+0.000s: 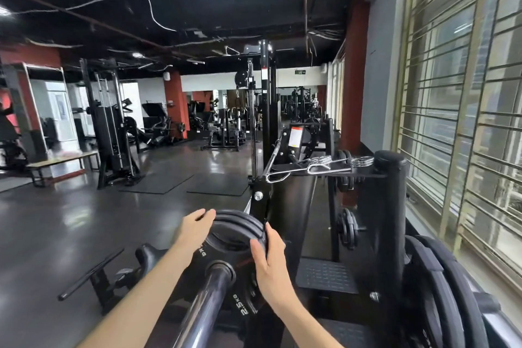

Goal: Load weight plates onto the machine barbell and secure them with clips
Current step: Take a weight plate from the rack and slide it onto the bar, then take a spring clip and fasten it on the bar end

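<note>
Head view: both hands [197, 224] [269, 256] on plate [234, 230]

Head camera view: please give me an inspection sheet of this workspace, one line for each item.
Surface: dark glossy gym floor with black mats.
Job's things: weight plates sit on the barbell sleeve; one is marked 2.5 kg. Spring clips lie on the rack shelf, not on the bar.
Clutter: spare plates stored at right.
Hands: left hand and right hand grip the plates' rim on opposite sides.
Cables: loose wires hang along the ceiling.
Surroundings: gym machines, barred windows at right.
</note>
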